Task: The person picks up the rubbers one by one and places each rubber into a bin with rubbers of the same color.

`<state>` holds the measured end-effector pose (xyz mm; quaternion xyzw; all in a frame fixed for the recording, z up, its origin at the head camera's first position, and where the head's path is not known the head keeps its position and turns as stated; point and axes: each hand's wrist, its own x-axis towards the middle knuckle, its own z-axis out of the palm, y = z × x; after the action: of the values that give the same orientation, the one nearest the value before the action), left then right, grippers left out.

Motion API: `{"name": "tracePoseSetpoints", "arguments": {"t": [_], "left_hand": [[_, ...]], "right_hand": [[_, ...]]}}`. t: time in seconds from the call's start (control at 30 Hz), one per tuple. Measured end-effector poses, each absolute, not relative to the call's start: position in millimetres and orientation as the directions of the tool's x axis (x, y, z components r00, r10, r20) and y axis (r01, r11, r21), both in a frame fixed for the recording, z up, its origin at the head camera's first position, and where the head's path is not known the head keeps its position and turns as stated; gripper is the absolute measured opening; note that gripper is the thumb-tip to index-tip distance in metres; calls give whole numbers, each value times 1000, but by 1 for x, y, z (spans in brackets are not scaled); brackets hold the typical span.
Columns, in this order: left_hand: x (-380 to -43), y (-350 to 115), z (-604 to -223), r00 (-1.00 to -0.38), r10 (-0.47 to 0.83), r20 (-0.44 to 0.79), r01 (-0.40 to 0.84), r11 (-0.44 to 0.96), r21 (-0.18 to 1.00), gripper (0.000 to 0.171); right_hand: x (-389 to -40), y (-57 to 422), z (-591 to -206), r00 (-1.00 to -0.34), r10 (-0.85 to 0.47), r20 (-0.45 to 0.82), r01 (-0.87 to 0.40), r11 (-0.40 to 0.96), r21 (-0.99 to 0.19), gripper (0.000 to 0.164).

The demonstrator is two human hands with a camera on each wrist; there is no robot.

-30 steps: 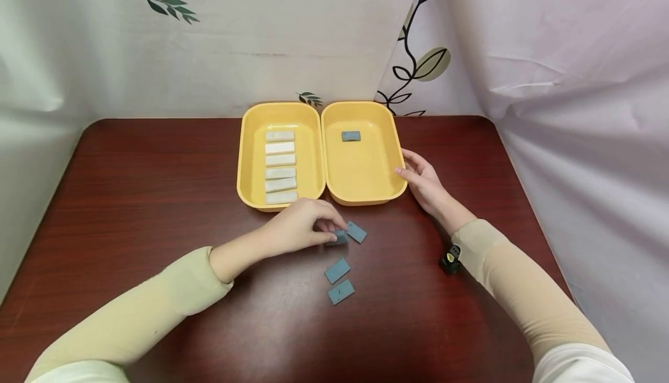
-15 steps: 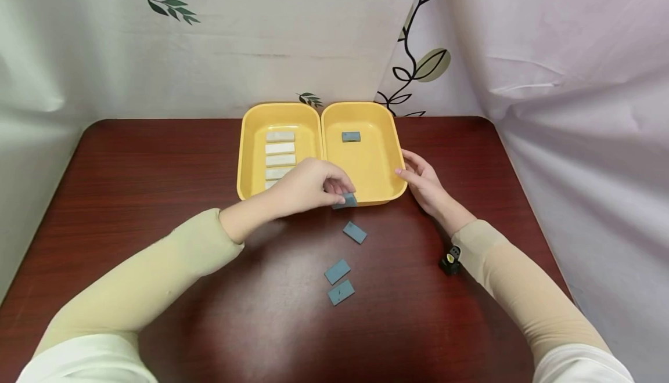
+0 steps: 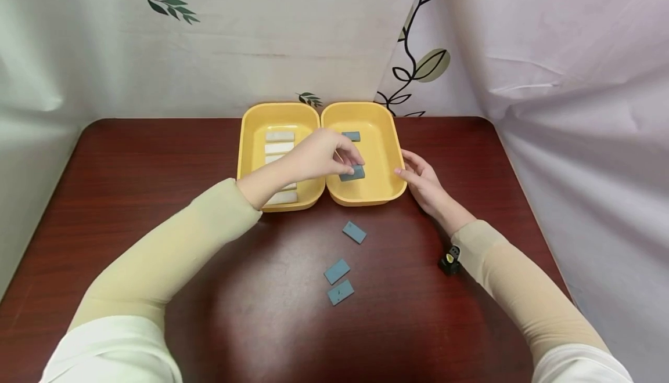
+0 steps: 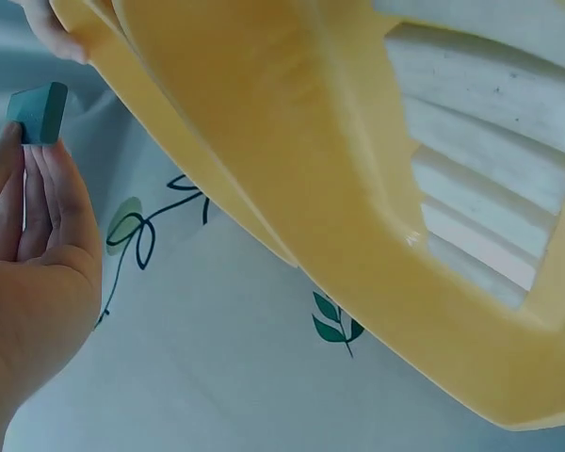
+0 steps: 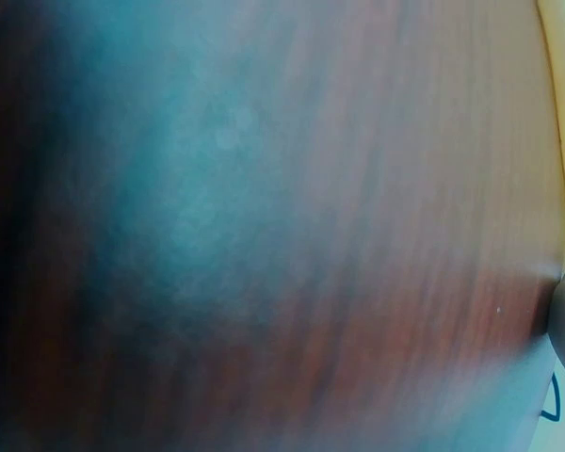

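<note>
Your left hand point(image 3: 321, 154) has a blue-grey tile point(image 3: 356, 173) pinched between thumb and fingers, inside the right tray point(image 3: 377, 154), nearer its left edge than its right; whether the tile touches the floor there, you cannot tell. Your right hand point(image 3: 425, 184) grips that tray at its right edge, toward the near right corner, thumb over the rim. A second blue tile point(image 3: 353, 136) lies near the far edge, partly behind your left hand. Left tray point(image 3: 253, 139) stands just beside it, with white tiles point(image 3: 279, 137) in a column running from far edge to near edge, some hidden by your arm. Both trays stand by the far edge of the table point(image 3: 157, 162). Three loose tiles point(image 3: 355, 232) lie off the right tray's near edge: one close, two farther out, near each other.
</note>
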<state>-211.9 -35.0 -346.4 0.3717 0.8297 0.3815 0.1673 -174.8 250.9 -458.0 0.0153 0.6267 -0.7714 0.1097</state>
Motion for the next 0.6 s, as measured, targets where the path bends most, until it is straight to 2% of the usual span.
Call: {"name": "tracePoseSetpoints", "arguments": {"t": [0.6], "left_hand": [[-253,-27,-349,-674,739,-3,519,476,710,17]], "right_hand": [[-173,249,-456,-978,-136,-160,184,-181,-966,62]]}}
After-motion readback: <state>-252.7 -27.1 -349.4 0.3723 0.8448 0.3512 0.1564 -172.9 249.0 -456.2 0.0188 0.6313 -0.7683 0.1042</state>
